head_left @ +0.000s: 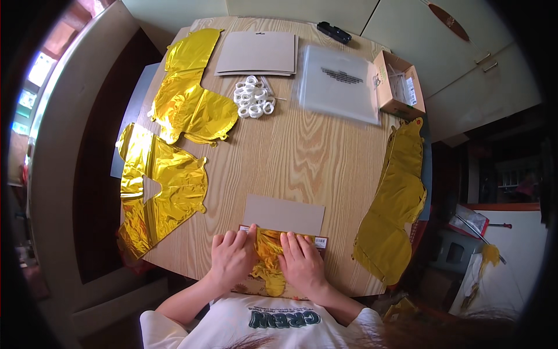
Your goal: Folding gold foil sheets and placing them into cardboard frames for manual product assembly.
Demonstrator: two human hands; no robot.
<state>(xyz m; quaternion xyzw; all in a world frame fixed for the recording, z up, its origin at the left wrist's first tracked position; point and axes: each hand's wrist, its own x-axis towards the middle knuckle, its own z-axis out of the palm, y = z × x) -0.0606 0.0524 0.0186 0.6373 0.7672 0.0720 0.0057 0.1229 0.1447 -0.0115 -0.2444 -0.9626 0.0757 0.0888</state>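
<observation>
At the table's front edge lies a printed brown card (321, 239) with a dark reddish border. A crumpled gold foil balloon (268, 256) is bunched on it, its lower end hanging toward me. My left hand (233, 255) is closed at the card's left side, fingers curled and one digit pointing up along its top edge. My right hand (302, 260) lies with straight fingers pressed on the foil and the card's right part. A plain grey-brown cardboard sheet (285, 214) sticks out beyond the card. What lies under my palms is hidden.
Flat gold foil balloons (189, 87) lie along the left, another (392, 203) along the right edge. Farther back are stacked cardboard sheets (256, 52), white ribbon rolls (253, 98), clear plastic bags (337, 84), an open carton (401, 84) and a black object (334, 32).
</observation>
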